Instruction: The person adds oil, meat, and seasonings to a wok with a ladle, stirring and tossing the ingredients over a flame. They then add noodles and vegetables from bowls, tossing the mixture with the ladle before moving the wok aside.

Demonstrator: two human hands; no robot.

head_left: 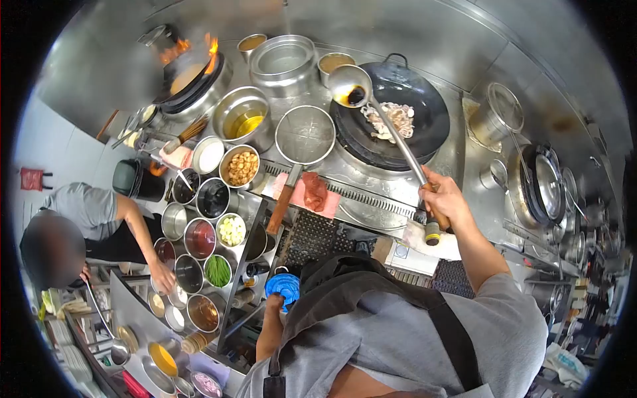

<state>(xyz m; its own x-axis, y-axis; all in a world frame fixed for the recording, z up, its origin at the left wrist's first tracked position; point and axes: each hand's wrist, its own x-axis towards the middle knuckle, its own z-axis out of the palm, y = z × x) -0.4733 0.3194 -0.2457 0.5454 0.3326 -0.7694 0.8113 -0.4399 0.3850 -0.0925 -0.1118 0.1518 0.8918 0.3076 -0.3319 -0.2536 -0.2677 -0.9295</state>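
Observation:
My right hand [443, 199] is closed round the wooden handle of a long ladle [397, 132]. The ladle's bowl hangs over the left rim of a black wok [428, 109] and holds a little dark sauce [356, 97]. Pale sliced food [396, 121] lies in the wok's middle. Low by my apron, my left hand [274, 302] is closed on a crumpled blue cloth [283, 286]; its fingers are partly hidden. A round strainer [305, 134] with a wooden handle rests left of the wok.
Several ingredient pots, one with green stalks [217, 270], stand at left. A person [99, 219] reaches over them. Flames [211, 53] rise at another wok, back left. A red cloth [314, 192] lies on the stove's front edge. More woks [547, 186] stand right.

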